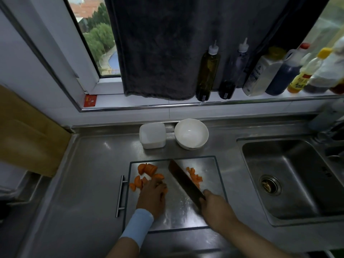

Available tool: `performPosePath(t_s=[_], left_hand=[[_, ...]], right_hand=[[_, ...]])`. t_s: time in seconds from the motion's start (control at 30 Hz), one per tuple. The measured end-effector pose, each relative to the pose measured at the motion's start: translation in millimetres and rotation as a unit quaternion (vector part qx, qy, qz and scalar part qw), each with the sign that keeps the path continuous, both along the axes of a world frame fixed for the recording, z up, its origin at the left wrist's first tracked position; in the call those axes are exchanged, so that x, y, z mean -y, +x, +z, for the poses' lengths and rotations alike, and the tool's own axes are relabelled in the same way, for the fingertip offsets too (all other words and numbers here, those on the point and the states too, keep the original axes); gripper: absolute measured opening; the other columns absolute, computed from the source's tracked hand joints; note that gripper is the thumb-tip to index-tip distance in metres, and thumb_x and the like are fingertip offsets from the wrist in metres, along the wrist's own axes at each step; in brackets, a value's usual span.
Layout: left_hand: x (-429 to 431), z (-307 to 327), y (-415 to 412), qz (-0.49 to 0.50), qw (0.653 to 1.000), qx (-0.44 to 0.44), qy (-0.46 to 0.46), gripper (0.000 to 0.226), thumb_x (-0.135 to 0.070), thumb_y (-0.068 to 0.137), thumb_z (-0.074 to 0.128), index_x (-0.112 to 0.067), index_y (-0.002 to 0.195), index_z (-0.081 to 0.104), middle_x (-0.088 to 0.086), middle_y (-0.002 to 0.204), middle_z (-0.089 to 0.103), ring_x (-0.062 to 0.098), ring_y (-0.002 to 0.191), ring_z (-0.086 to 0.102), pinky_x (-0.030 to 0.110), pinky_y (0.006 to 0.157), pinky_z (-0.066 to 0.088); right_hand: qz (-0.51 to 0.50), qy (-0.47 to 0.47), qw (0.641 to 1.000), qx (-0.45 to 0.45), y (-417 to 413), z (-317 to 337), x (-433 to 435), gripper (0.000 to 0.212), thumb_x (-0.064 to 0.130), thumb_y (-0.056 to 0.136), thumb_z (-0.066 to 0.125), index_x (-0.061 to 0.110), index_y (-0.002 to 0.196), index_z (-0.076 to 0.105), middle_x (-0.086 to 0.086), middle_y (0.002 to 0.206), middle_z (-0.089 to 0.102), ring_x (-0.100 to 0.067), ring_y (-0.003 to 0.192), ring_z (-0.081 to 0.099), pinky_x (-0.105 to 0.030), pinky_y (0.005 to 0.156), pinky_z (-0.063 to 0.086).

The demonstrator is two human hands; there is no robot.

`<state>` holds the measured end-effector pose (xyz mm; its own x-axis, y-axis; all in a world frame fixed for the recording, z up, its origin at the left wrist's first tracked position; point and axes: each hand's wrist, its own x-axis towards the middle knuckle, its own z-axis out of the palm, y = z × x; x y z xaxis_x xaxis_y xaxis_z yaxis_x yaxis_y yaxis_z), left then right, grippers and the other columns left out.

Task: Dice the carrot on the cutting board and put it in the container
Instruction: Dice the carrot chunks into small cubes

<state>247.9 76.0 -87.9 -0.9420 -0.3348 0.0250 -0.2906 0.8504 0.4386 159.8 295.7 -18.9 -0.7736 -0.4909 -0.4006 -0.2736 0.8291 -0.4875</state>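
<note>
R hand (pixel 216 207) grips cleaver (pixel 186 180); L hand (pixel 151 196) prob. pinning carrot (pixel 147 169)

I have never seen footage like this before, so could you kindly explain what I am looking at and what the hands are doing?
There is no machine here: a person wears a camera on the head, looking down at their own hands over a steel kitchen counter. The right hand holds a cleaver by its handle. The left hand, with a blue wristband, rests on carrot chunks on the cutting board. Smaller diced pieces lie right of the blade. Behind the board stand a white container and a white bowl; no carrot shows in either. A sink is at the right, and bottles line the windowsill.
</note>
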Motion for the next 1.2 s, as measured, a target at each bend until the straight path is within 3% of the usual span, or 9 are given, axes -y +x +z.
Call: performPosePath(t_s=[0.17, 0.33, 0.43, 0.6, 0.67, 0.8, 0.97, 1.07, 1.2], left_hand=[[-4.1, 1.7, -9.9, 0.025, 0.998, 0.047, 0.02, 0.019, -0.021, 0.089, 0.061, -0.022, 0.105, 0.071, -0.001, 0.122, 0.056, 0.021, 0.107, 0.053, 0.029, 0.095, 0.041], [-26.1, 8.0, -23.4, -0.01, 0.994, 0.079, 0.075, 0.024, -0.028, 0.093, 0.057, -0.02, 0.114, 0.066, -0.002, 0.119, 0.053, 0.013, 0.108, 0.051, 0.02, 0.099, 0.036], [-37.7, 10.8, -30.0, -0.019, 0.992, 0.089, 0.09, 0.03, -0.036, 0.094, 0.052, -0.024, 0.12, 0.061, -0.008, 0.123, 0.051, 0.011, 0.108, 0.053, 0.024, 0.097, 0.042], [-13.8, 35.2, -35.9, 0.138, 0.985, 0.101, 0.015, 0.027, -0.026, 0.094, 0.046, -0.035, 0.113, 0.061, -0.014, 0.134, 0.047, 0.023, 0.115, 0.051, 0.042, 0.098, 0.041], [3.2, 36.5, -34.5, 0.119, 0.982, 0.145, -0.025, 0.025, -0.024, 0.093, 0.049, -0.036, 0.111, 0.062, -0.011, 0.143, 0.041, 0.027, 0.121, 0.047, 0.042, 0.103, 0.035], [27.8, 30.9, -32.6, 0.039, 0.976, 0.212, -0.026, 0.032, -0.026, 0.093, 0.051, -0.038, 0.123, 0.055, -0.005, 0.148, 0.037, 0.026, 0.121, 0.05, 0.04, 0.101, 0.041], [28.6, 32.0, -35.6, 0.019, 0.979, 0.198, -0.042, 0.037, -0.029, 0.097, 0.046, -0.026, 0.135, 0.049, -0.002, 0.152, 0.029, 0.027, 0.13, 0.042, 0.041, 0.105, 0.038], [28.5, 37.4, -36.3, -0.022, 0.965, 0.244, -0.093, 0.033, -0.024, 0.095, 0.048, -0.025, 0.127, 0.054, -0.001, 0.156, 0.021, 0.029, 0.125, 0.046, 0.042, 0.096, 0.045], [19.7, 51.6, -40.7, 0.013, 0.972, 0.228, -0.061, 0.021, -0.023, 0.097, 0.043, -0.024, 0.112, 0.057, 0.001, 0.127, 0.055, 0.021, 0.101, 0.058, 0.033, 0.086, 0.044]], right_hand=[[0.006, 0.022, 1.0, 0.007, 11.0, -5.1, -17.3, 0.012, 0.034, 0.101, 0.039, 0.03, 0.098, 0.05, 0.004, 0.085, 0.063, -0.015, 0.074, 0.062, -0.03, 0.068, 0.051], [-0.022, 0.022, 1.0, -0.007, -26.3, -3.0, -17.7, 0.019, 0.028, 0.103, 0.038, 0.017, 0.108, 0.053, -0.005, 0.094, 0.067, -0.022, 0.08, 0.064, -0.033, 0.071, 0.051], [-0.016, 0.018, 1.0, -0.006, -46.7, -0.6, -13.4, 0.019, 0.027, 0.102, 0.04, 0.015, 0.106, 0.054, -0.008, 0.096, 0.068, -0.024, 0.084, 0.065, -0.037, 0.074, 0.053], [0.026, -0.014, 1.0, 0.004, -46.6, -3.4, -4.6, 0.023, 0.03, 0.102, 0.041, 0.019, 0.117, 0.055, -0.006, 0.101, 0.068, -0.021, 0.083, 0.062, -0.03, 0.07, 0.048], [0.038, -0.02, 0.999, 0.01, -41.8, -5.6, -0.5, 0.026, 0.031, 0.102, 0.04, 0.019, 0.12, 0.055, -0.006, 0.105, 0.068, -0.022, 0.087, 0.064, -0.031, 0.074, 0.05], [0.036, -0.008, 0.999, 0.01, -37.5, -8.2, 5.6, 0.025, 0.032, 0.102, 0.04, 0.019, 0.117, 0.056, -0.006, 0.106, 0.068, -0.023, 0.09, 0.065, -0.034, 0.079, 0.054], [0.022, -0.006, 1.0, -0.008, -35.4, -8.6, 9.0, 0.025, 0.032, 0.102, 0.04, 0.021, 0.118, 0.056, -0.004, 0.103, 0.069, -0.02, 0.089, 0.065, -0.033, 0.079, 0.054], [0.001, -0.002, 1.0, -0.015, -29.4, -6.9, 13.9, 0.023, 0.033, 0.102, 0.04, 0.023, 0.116, 0.056, -0.002, 0.099, 0.069, -0.017, 0.083, 0.065, -0.033, 0.076, 0.054], [-0.027, -0.005, 0.999, -0.022, -21.1, -5.9, 17.8, 0.025, 0.031, 0.102, 0.041, 0.021, 0.117, 0.058, -0.001, 0.097, 0.069, -0.017, 0.083, 0.065, -0.031, 0.075, 0.053]])
